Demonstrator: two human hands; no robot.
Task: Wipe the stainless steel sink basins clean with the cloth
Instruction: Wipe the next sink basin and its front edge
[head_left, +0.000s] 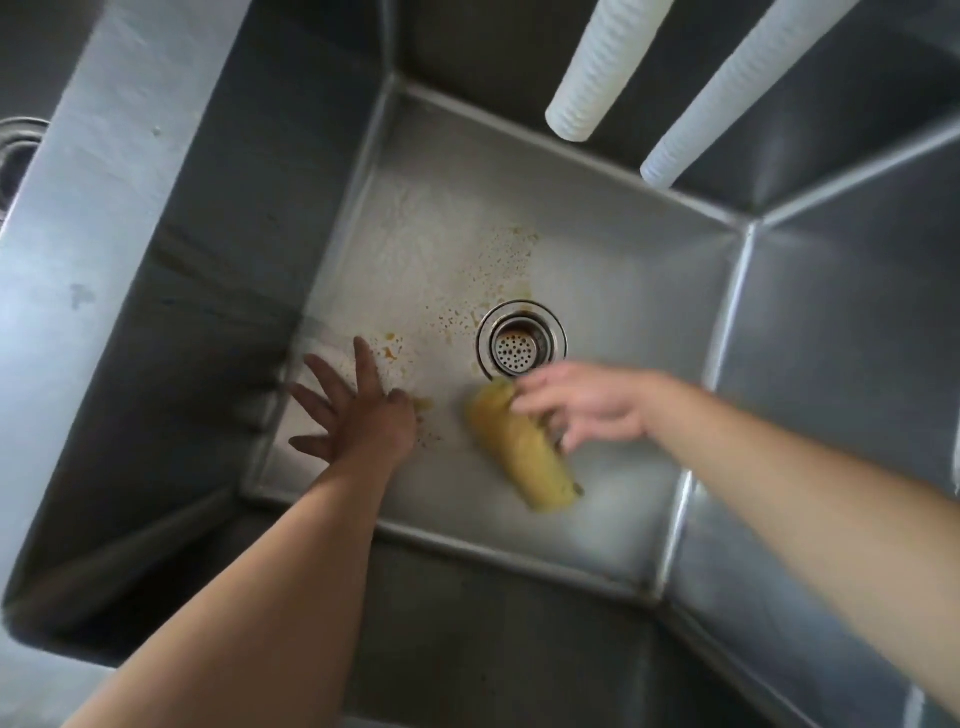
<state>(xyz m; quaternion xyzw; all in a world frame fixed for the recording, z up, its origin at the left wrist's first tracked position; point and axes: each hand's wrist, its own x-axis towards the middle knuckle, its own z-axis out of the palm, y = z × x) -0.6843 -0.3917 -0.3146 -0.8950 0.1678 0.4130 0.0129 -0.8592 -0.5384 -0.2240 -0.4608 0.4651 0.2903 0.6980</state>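
I look down into a deep stainless steel sink basin (613, 291). A bunched yellow cloth (524, 452) lies on the basin floor just in front of the round drain strainer (521, 339). My right hand (587, 402) is blurred and sits over the cloth's upper end with loosely spread fingers; whether it grips the cloth is unclear. My left hand (358, 410) is spread flat near the front left corner of the floor, fingers straight. Orange-brown specks and stains (483, 280) cover the floor left of and behind the drain.
Two white ribbed hoses (597, 67) (727, 93) hang over the basin's back wall. A steel divider (104, 218) on the left separates this basin from a second one, whose drain (15, 156) shows at the left edge.
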